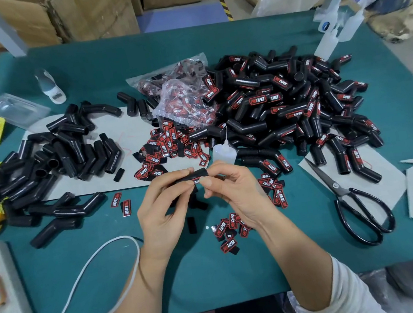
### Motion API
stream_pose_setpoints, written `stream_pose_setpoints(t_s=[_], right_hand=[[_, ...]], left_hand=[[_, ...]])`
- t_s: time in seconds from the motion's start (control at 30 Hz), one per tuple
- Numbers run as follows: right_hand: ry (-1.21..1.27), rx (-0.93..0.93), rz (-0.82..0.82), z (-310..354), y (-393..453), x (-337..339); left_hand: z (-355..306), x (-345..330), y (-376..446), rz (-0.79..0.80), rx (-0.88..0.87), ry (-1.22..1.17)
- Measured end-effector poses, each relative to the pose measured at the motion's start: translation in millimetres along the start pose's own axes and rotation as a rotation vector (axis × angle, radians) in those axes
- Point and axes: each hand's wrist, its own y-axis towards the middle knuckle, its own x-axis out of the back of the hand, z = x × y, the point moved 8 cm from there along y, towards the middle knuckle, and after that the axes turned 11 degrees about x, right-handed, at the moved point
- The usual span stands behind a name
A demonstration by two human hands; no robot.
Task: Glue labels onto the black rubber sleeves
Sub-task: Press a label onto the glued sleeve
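Cardboard cartons stand behind a teal-covered worktable (242, 270) that is crowded with stock. Beyond the fingertips and to their right lies a large heap of bent black rubber sleeves already carrying red-and-black labels (286, 108); beyond and to their left is a smaller heap of bent black rubber sleeves with no labels showing (67, 154). Judged from the two heaps, the job looks well past halfway, with some dozens of bare sleeves left. Loose red-and-black printed labels (164, 146) are scattered just past the fingers, with more under the right wrist, and a clear plastic bag of further labels (180, 91) sits farther back. A small translucent glue bottle (223, 151) stands just beyond the right fingertips. The sleeve in hand, a black rubber tube (193, 176), runs across between both hands: the left hand (163, 215) pinches its left part between thumb and curled fingers, and the right hand (234, 192) pinches its right part the same way. A strip of red showing under the thumbs suggests a label is being pressed on, though most of it is hidden. Black-handled scissors (352, 202) lie well to the right of the right hand, and a white cable (84, 274) curves past the left forearm.
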Motion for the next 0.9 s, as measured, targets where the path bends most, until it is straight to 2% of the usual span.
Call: stream_pose_setpoints(t_s=[0.9], right_hand=[[-0.013, -0.016, -0.006, 0.5, -0.6, 1.7]], left_hand=[[-2.5, 0.9, -0.5, -0.028, -0.012, -0.011]])
